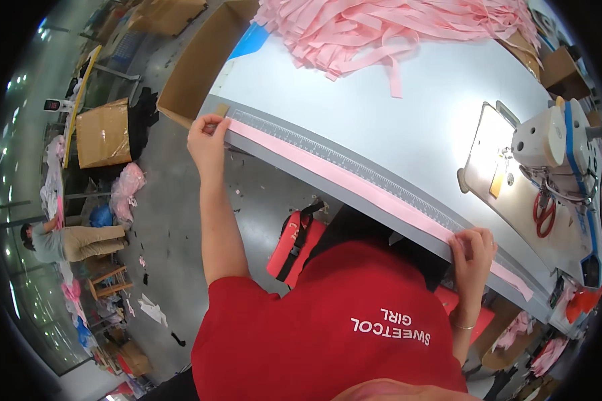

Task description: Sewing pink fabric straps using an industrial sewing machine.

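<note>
A long pink fabric strip [341, 176] lies stretched along the front edge of the table, beside a clear ruler [354, 164]. At the strip's left end, my left hand [208, 137] pinches it between thumb and fingers near the table corner. Toward the other end, my right hand [473, 254] grips the strip with bent fingers. A short tail of the strip runs on past my right hand along the edge. Between my hands the strip looks flat and nearly straight.
A heap of pink strips [354, 33] covers the table's far side. To the right stands a sewing machine [548, 140], with red-handled scissors [544, 214] near it. A cardboard box [197, 63] adjoins the table's left side. Another person [73, 242] stands far left.
</note>
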`<state>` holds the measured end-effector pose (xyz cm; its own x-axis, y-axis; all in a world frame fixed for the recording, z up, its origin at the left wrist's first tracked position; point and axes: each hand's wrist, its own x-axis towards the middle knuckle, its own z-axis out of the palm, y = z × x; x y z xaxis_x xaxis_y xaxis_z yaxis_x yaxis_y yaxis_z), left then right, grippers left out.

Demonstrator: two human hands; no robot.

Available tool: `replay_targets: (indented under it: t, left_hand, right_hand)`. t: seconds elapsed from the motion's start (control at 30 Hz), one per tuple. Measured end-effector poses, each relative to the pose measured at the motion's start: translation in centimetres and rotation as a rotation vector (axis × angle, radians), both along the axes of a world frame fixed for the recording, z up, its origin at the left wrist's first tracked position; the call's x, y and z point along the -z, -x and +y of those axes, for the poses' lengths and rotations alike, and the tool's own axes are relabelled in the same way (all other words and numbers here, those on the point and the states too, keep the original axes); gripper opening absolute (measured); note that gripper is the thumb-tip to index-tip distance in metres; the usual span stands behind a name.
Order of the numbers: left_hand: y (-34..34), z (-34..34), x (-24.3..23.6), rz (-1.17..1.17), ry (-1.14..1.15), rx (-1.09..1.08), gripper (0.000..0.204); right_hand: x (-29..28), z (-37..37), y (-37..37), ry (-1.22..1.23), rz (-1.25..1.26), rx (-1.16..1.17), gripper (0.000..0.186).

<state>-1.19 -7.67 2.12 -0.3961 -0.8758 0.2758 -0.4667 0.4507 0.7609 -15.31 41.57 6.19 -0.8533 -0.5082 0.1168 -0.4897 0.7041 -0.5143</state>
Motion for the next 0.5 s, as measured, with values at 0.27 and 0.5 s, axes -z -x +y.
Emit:
replay_targets:
  t: [0.27,0.5]
  left_hand:
    - [-1.1,2.7,0.4,-0.307,0.776,0.123,0.011]
    - [-1.2,2.2,1.4,-0.361,0.878,0.195,0.020]
  right_hand:
    - [0.7,0.1,-0.3,0.024,0.035,0.009,0.016]
    - [0.4,0.2,-1.2,0.031,0.080,0.028,0.016]
